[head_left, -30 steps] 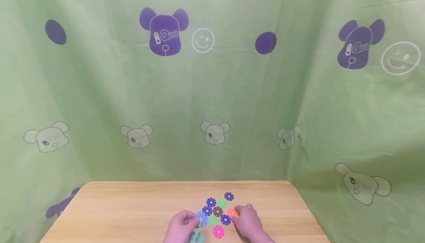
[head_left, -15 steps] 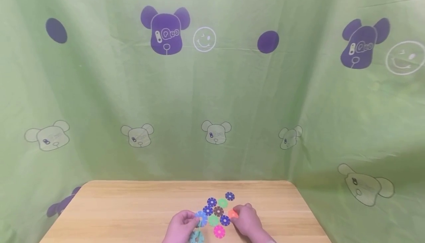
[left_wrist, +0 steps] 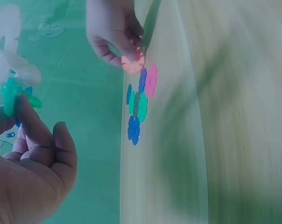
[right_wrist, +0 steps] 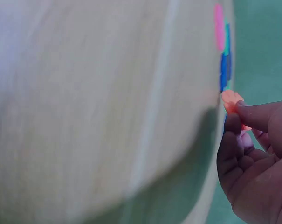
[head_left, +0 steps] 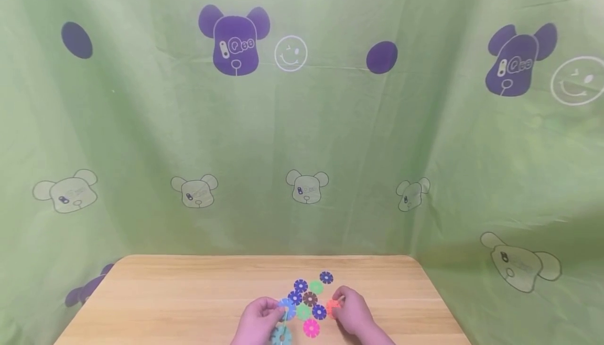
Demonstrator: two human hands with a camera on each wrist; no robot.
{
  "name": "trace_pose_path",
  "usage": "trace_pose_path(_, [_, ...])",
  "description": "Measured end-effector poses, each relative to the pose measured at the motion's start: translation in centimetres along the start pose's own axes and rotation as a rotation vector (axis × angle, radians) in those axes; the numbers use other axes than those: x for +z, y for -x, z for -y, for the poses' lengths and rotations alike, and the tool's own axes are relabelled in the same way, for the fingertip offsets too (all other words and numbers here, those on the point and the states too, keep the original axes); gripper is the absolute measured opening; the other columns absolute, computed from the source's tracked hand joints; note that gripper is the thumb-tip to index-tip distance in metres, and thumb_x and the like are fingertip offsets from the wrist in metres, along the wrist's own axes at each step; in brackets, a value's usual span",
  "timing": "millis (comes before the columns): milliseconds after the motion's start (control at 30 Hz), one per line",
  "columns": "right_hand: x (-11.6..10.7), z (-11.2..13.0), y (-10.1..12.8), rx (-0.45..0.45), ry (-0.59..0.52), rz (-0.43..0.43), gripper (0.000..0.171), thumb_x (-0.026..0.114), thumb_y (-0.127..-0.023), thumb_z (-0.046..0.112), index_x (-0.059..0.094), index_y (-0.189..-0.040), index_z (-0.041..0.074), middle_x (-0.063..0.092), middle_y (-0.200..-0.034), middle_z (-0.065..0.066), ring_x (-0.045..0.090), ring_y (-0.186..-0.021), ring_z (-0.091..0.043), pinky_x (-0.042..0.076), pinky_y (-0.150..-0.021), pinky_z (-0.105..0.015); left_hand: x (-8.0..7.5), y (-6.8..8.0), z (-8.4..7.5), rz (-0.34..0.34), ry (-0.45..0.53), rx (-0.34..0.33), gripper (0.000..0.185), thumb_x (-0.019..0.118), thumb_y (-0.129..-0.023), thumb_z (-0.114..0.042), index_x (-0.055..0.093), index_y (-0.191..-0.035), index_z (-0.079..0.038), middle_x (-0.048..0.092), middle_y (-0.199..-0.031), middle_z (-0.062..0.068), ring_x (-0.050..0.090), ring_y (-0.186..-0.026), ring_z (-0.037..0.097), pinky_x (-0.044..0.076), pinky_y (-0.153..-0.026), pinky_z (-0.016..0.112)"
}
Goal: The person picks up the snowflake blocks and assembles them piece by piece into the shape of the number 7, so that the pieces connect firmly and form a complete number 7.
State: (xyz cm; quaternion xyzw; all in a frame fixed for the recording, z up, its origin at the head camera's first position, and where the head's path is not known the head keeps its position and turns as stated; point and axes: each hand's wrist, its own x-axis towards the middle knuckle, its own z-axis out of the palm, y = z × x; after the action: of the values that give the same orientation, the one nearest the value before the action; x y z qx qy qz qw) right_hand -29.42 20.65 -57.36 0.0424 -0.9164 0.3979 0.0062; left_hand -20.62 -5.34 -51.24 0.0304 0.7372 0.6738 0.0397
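A green cloth backdrop (head_left: 302,140) hangs all around in front of me, creased in long folds; it is printed with purple bear heads (head_left: 234,41), purple ovals (head_left: 381,56), white smiley faces (head_left: 290,53) and a row of pale outlined bears (head_left: 306,186); below it stands my light wooden counter (head_left: 189,303) with rounded far corners; the light is soft and even.

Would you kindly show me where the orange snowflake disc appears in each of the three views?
Head view: the orange disc sits low and right of centre, pinched by the right hand.
Left wrist view: the disc is at top centre, under the fingers reaching in from above.
Right wrist view: the disc is at the right edge, pinched at the fingertips.
Shared landmark: the pink disc, at the end of the cluster of flat discs.
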Motion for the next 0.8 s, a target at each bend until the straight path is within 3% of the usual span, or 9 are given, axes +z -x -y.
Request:
trace_pose_path(100, [-0.3, 0.9, 0.5, -0.043, -0.076, -0.003, 0.024, 0.071, -0.076, 0.002, 0.060, -0.097, 0.006, 0.053, -0.070, -0.002, 0.050, -0.060, -0.014, 0.046, -0.051, -0.026, 0.2, 0.0, -0.1, 0.008, 0.007, -0.002, 0.027, 0.065, -0.090, -0.023, 0.061, -0.099, 0.002, 0.068, -0.080, 0.005, 0.055, -0.058, 0.010, 0.051, -0.053, 0.024])
trace_pose_path(300, [-1.7, 4.0, 1.5, -0.146, -0.223, -0.012, 0.022, 0.072, -0.078, 0.003, 0.062, -0.098, 0.005, 0.058, -0.077, -0.003, 0.057, -0.068, -0.015, 0.054, -0.060, -0.024, 0.3, -0.2, -0.2, 0.009, -0.016, -0.002, 0.027, 0.064, -0.090, -0.025, 0.061, -0.100, 0.000, 0.067, -0.083, 0.004, 0.057, -0.063, 0.013, 0.052, -0.056, 0.027])
trace_pose_path(500, [-2.8, 7.1, 3.2, -0.222, -0.364, 0.091, 0.021, 0.070, -0.083, 0.007, 0.063, -0.102, 0.006, 0.066, -0.089, -0.006, 0.064, -0.078, -0.018, 0.057, -0.068, -0.025, 0.3, -0.1, -0.3, 0.024, 0.007, -0.010, 0.027, 0.063, -0.091, -0.025, 0.060, -0.101, 0.000, 0.066, -0.085, 0.005, 0.058, -0.064, 0.015, 0.054, -0.058, 0.028])
trace_pose_path(800, [-3.0, 9.2, 4.6, -0.340, -0.391, 0.110, 0.016, 0.070, -0.084, 0.007, 0.064, -0.099, 0.011, 0.068, -0.090, -0.004, 0.066, -0.076, -0.016, 0.058, -0.068, -0.028, 0.3, -0.2, -1.0, 0.024, 0.030, 0.018, 0.027, 0.061, -0.092, -0.022, 0.059, -0.103, 0.002, 0.066, -0.085, 0.006, 0.060, -0.067, 0.016, 0.056, -0.060, 0.029])
